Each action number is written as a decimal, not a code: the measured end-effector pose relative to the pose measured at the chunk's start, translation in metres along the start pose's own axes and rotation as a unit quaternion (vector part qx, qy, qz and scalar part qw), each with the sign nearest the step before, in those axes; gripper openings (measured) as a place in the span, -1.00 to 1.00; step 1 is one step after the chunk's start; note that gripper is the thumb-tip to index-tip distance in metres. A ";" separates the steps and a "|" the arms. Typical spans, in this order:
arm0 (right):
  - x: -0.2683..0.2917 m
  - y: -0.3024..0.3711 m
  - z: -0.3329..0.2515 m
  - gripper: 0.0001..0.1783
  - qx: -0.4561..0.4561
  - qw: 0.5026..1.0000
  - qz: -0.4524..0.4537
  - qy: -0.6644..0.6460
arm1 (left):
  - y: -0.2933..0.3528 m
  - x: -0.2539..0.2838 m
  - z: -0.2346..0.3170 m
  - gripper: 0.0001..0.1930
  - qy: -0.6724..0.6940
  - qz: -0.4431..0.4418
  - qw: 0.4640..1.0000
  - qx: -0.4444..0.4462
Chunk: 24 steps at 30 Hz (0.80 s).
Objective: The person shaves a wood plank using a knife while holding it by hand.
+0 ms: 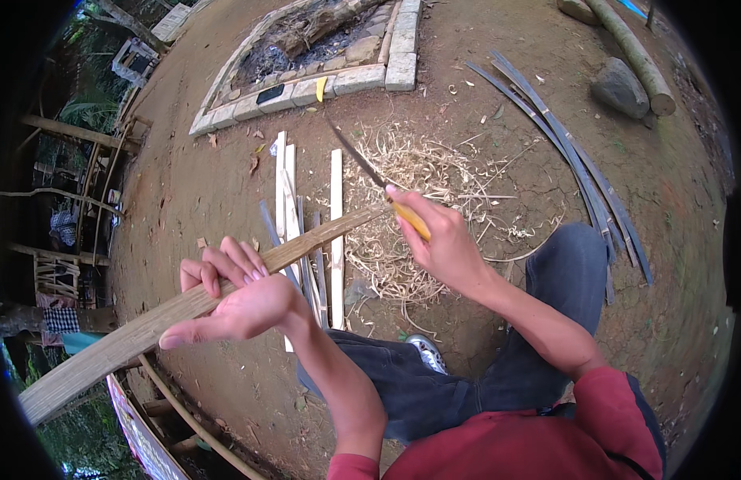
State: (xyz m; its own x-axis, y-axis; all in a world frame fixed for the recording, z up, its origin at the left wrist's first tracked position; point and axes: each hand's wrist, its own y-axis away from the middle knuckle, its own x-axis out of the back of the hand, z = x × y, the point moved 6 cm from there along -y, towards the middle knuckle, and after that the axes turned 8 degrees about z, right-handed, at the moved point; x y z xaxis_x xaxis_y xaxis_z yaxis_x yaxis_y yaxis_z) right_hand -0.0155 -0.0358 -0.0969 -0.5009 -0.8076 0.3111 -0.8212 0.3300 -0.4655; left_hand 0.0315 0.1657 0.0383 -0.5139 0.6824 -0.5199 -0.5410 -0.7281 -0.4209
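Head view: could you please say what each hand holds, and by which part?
The right hand grips a knife by its yellow handle; the left hand holds a wooden strip near its visible middle.

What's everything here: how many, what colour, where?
Long flat wooden strip: one, brown, lower left to centre
Curved knife: one, dark blade and yellow handle, centre
Curly wood shavings: one heap, pale, ground at centre
Straight flat strips: several, pale and dark, left of shavings
Long bent strips: several, dark grey, ground at right
Rounded rock: one, grey, upper right
Log: one, brown, beside rock
Bordered fire pit: one, grey, top
Flat rectangle: one, black, on pit edge
Slim object: one, yellow, beside rectangle
Pole railings: several, brown, far left
Jeans: one pair, dark grey, lower centre
Shirt: one, red, bottom
Left hand: one, bare, around strip
Right hand: one, bare, around knife handle
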 end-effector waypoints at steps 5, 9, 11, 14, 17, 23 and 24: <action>-0.027 0.038 0.065 -0.49 -0.007 0.996 -0.052 0.070 | 0.008 -0.006 -0.003 -0.28 0.016 -0.032 0.999 0.004; -0.018 0.019 0.039 -0.47 -0.052 0.995 -0.066 0.057 | -0.010 0.004 -0.006 -0.28 0.027 0.001 1.000 0.005; -0.008 0.011 0.012 -0.48 0.005 1.000 -0.007 0.011 | -0.006 0.004 -0.006 -0.28 0.011 0.019 1.000 0.010; -0.017 0.036 0.029 -0.43 0.059 0.996 -0.025 0.064 | 0.004 -0.003 -0.005 -0.27 -0.009 0.008 1.000 0.006; -0.029 0.042 0.086 -0.48 -0.071 0.981 -0.112 0.143 | 0.006 -0.003 -0.011 -0.28 0.005 -0.013 1.000 0.007; -0.019 0.008 0.015 -0.48 0.035 0.999 -0.006 0.027 | -0.008 0.014 -0.032 -0.30 0.022 0.014 0.999 0.039; -0.023 0.020 0.033 -0.48 0.035 0.997 -0.032 0.068 | -0.005 0.015 -0.034 -0.30 0.033 -0.002 0.999 0.040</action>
State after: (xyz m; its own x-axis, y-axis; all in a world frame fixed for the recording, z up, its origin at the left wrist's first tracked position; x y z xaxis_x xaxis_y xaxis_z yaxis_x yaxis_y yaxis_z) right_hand -0.0117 -0.0264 -0.1404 -0.4843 -0.7510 0.4489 -0.8338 0.2407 -0.4969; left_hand 0.0494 0.1772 0.0074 -0.4679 0.6776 -0.5675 -0.5958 -0.7160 -0.3637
